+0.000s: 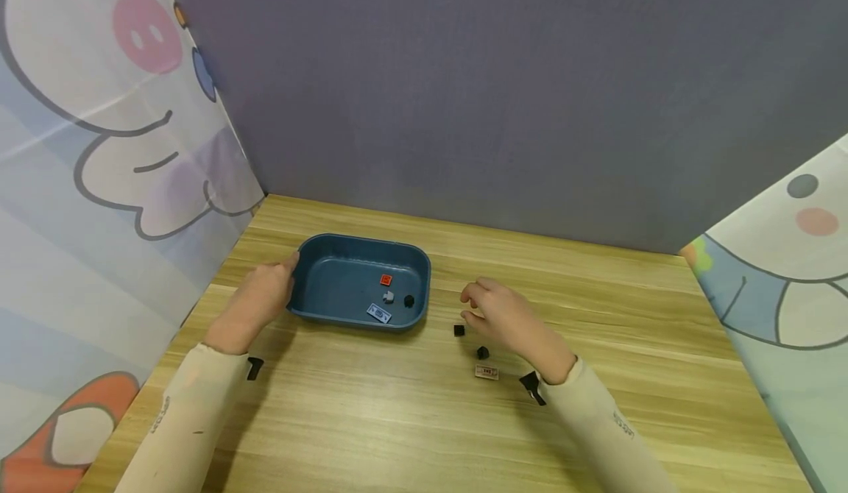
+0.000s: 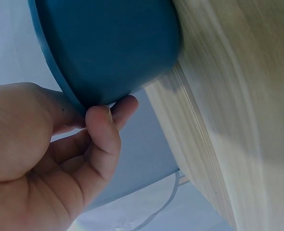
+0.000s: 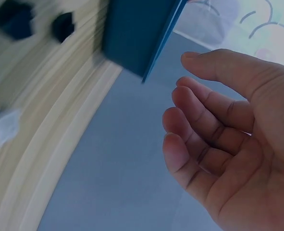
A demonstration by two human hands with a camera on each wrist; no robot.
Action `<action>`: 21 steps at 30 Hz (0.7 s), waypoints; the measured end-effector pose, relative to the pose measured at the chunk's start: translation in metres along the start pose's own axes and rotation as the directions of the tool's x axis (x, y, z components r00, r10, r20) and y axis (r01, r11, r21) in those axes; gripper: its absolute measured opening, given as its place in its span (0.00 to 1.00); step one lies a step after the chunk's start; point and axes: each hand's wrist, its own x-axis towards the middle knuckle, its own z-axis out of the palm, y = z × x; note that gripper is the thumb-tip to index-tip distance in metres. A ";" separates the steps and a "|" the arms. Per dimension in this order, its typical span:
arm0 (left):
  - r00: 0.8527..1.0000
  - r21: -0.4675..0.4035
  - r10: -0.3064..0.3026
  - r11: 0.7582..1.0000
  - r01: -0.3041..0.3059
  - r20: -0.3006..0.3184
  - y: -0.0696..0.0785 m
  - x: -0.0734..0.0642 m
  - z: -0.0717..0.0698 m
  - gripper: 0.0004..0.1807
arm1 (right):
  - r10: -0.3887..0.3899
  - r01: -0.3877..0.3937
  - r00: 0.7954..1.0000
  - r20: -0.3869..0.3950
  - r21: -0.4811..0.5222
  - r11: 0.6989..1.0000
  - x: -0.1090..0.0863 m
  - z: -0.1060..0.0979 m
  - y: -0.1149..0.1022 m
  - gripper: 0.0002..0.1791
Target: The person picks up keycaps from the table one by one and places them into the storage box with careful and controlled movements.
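My left hand [image 1: 255, 302] pinches the left rim of a blue tray [image 1: 331, 287], thumb and fingers on either side of the edge in the left wrist view. Inside the tray lie a small red square tile [image 1: 386, 279], a light grey piece [image 1: 389, 297], a black piece [image 1: 408, 301] and a pale printed tile [image 1: 379, 313] like a banknote. Right of the tray, my right hand [image 1: 510, 320] hovers above the table with fingers loosely bent and nothing between them. Nearest it are a black square piece [image 1: 459, 330] and a chunky black piece [image 1: 483, 352].
A beige printed tile [image 1: 486, 372] lies in front of the black pieces. Beside the right sleeve is a black fan-shaped piece [image 1: 532, 388]; a black angled piece [image 1: 255, 368] sits by the left sleeve. A grey partition [image 1: 477, 110] borders the wooden table's back edge [image 1: 563, 246].
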 end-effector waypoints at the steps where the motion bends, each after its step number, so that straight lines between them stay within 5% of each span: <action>1: 1.000 0.002 0.001 1.000 -0.001 0.003 0.000 0.000 0.000 0.24 | 0.013 -0.013 1.000 0.004 0.001 1.000 -0.003 0.000 0.003 0.10; 21: 1.000 0.020 0.009 1.000 -0.009 -0.005 0.001 0.000 -0.001 0.24 | 0.200 -0.200 0.980 -0.018 0.005 0.980 -0.065 0.002 0.065 0.11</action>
